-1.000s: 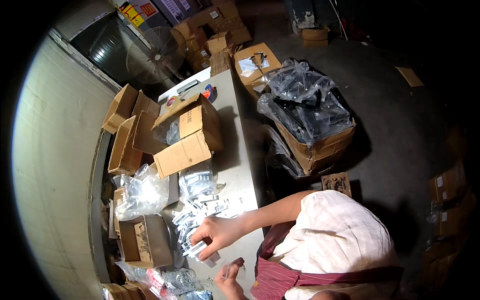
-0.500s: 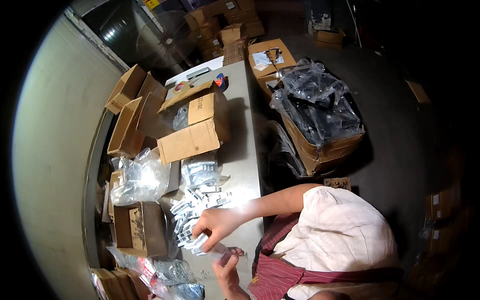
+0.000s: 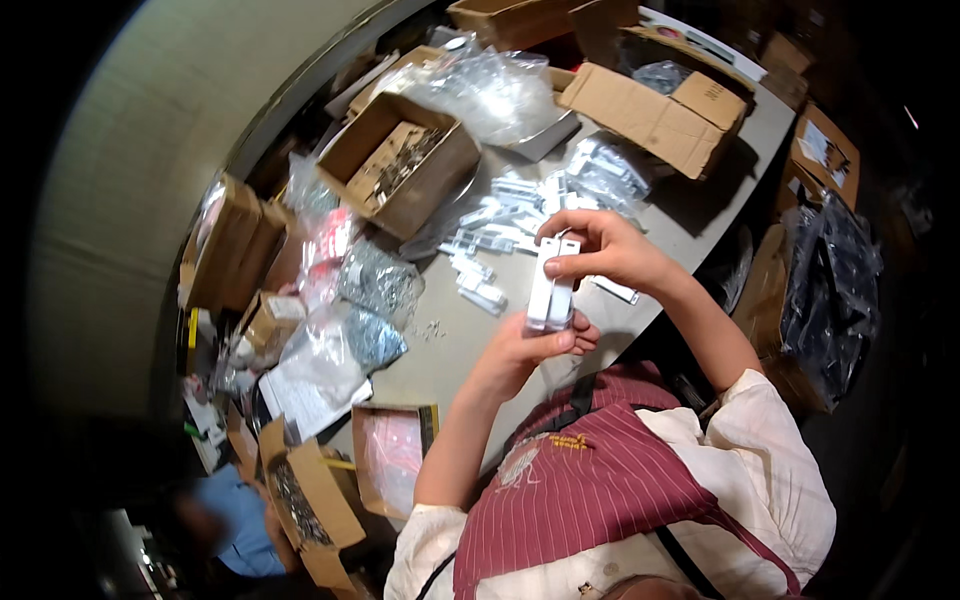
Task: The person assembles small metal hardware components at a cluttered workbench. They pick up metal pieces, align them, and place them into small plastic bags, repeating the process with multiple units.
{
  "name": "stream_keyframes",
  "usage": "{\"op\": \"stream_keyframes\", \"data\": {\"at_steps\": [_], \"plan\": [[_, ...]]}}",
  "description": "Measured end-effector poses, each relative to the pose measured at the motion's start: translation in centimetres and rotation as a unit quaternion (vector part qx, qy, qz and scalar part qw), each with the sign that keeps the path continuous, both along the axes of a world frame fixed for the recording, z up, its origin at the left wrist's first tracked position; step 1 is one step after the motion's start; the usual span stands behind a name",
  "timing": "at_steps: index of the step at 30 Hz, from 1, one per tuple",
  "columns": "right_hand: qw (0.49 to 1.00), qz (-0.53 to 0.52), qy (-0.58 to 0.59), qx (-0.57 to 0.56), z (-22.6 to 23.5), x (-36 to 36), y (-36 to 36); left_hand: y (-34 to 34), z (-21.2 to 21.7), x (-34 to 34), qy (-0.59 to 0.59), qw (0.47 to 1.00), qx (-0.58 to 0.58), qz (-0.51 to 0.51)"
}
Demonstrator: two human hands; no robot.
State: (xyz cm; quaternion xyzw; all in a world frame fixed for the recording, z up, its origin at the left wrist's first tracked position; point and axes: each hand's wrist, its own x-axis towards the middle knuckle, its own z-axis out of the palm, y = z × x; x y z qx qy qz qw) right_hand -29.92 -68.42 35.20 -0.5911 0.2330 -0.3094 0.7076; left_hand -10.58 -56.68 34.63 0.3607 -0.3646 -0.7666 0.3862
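Open brown cardboard box (image 3: pixel 445 195): small dark metal parts (image 3: pixel 410 160) inside. Loose white plastic pieces (image 3: pixel 510 205) heaped beside it, partly covered by right hand (image 3: pixel 615 250). Both hands clamped on two slim white bars (image 3: pixel 540 290) over tabletop's (image 3: pixel 440 360) near edge; left hand (image 3: pixel 528 350) hides lower ends.

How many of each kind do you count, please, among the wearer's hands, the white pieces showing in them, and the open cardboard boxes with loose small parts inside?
Hands (left hand and right hand): 2
White pieces showing in the hands: 2
Open boxes with loose small parts (upper box and lower box): 2
Total: 6
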Motion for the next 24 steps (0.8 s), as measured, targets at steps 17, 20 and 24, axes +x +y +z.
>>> {"op": "stream_keyframes", "data": {"at_steps": [17, 20, 24], "plan": [[0.976, 0.025, 0.085, -0.199, 0.1, 3.7, 0.2, -0.2, -1.6, 2.4, 0.152, 0.987, 0.059, -0.011], [0.969, 0.168, 0.12, -0.135, 1.5, 3.5, 1.3, 0.4, -1.7, 2.6, 0.157, 0.987, 0.041, 0.003], [0.924, 0.079, -0.018, -0.374, 0.9, 3.4, 0.9, 0.7, -0.7, 3.1, 0.135, 0.99, 0.012, 0.028]]}}
